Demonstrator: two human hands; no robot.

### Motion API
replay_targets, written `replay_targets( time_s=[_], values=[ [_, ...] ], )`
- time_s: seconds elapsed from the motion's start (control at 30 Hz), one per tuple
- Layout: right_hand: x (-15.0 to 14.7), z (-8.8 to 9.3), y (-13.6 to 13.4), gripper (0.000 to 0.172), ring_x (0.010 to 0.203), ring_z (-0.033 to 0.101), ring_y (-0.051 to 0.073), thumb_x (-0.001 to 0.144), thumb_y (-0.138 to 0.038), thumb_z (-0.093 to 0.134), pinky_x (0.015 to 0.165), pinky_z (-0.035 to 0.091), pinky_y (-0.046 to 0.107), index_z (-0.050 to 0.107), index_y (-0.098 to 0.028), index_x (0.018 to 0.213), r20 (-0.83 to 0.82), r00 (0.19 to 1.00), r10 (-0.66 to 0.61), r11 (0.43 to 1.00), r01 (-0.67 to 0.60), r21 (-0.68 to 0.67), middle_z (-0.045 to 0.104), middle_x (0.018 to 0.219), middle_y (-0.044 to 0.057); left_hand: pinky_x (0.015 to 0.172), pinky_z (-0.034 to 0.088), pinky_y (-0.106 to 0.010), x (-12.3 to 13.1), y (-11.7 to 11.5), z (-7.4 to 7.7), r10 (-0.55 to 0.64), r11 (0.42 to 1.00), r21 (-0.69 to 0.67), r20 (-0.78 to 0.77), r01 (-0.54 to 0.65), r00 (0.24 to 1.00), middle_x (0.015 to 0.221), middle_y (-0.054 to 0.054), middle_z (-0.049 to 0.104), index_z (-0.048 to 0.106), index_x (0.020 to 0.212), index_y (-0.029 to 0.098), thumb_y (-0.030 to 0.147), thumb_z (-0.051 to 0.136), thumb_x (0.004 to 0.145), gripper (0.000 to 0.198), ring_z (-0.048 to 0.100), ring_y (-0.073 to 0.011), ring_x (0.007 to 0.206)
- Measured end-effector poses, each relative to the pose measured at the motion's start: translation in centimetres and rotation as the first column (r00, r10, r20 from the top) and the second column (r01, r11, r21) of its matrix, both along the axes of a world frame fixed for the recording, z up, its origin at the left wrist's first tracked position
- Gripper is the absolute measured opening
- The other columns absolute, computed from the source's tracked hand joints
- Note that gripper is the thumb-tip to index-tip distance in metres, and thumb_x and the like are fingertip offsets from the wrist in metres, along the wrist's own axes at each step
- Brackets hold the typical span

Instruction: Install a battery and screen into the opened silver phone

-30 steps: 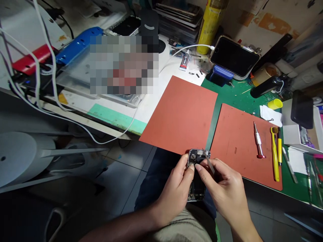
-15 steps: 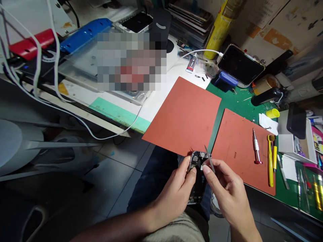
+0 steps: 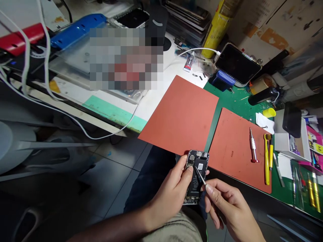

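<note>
My left hand [image 3: 171, 193] grips an opened phone [image 3: 195, 176] by its left side, over my lap just in front of the bench edge. Its insides face up, with a black battery and a white label showing. My right hand [image 3: 224, 205] pinches thin metal tweezers [image 3: 200, 176], whose tips rest over the phone's upper middle, near the label.
Two red mats [image 3: 181, 114] lie on a green cutting mat [image 3: 237, 97]. A silver screwdriver [image 3: 253, 149], a yellow tool [image 3: 266, 161] and several other tools lie to the right. A phone on a blue stand [image 3: 236, 64], a yellow can [image 3: 214, 30] and a glue tube [image 3: 188, 63] stand behind.
My right hand has drawn back toward me and lowered, uncovering the phone's upper part. The tweezers now point up-left onto the phone's inside instead of sticking up past its top.
</note>
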State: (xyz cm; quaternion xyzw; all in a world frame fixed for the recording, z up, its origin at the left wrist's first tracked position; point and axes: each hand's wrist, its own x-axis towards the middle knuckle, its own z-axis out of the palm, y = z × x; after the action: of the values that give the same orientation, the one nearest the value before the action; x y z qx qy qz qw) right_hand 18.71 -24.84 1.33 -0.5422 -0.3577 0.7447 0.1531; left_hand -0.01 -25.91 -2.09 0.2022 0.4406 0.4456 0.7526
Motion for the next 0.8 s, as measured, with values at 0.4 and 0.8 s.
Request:
replay_targets(
  time_s=[0.4, 0.8],
  values=[
    [-0.30, -0.63, 0.19, 0.051, 0.040, 0.043, 0.004, 0.102, -0.061, 0.068, 0.043, 0.023, 0.021, 0.067, -0.015, 0.081, 0.004, 1.000, 0.003, 1.000, -0.003, 0.020, 0.061, 0.062, -0.001, 0.105, 0.056, -0.038, -0.24, 0.17, 0.13, -0.009, 0.999, 0.050, -0.085, 0.013, 0.996, 0.133, -0.008, 0.074, 0.062, 0.141, 0.024, 0.045, 0.050, 0.113, 0.037, 0.070, -0.0256, 0.121],
    [-0.29, -0.87, 0.22, 0.050, 0.039, 0.041, 0.004, 0.103, -0.060, 0.068, 0.043, 0.021, 0.022, 0.067, -0.015, 0.081, 0.009, 1.000, 0.005, 1.000, -0.005, 0.020, 0.062, 0.063, -0.001, 0.103, 0.056, -0.037, -0.32, 0.16, 0.07, -0.010, 0.999, 0.052, -0.111, 0.016, 0.994, 0.132, -0.007, 0.074, 0.062, 0.141, 0.025, 0.045, 0.050, 0.112, 0.037, 0.070, -0.0253, 0.119]
  ],
)
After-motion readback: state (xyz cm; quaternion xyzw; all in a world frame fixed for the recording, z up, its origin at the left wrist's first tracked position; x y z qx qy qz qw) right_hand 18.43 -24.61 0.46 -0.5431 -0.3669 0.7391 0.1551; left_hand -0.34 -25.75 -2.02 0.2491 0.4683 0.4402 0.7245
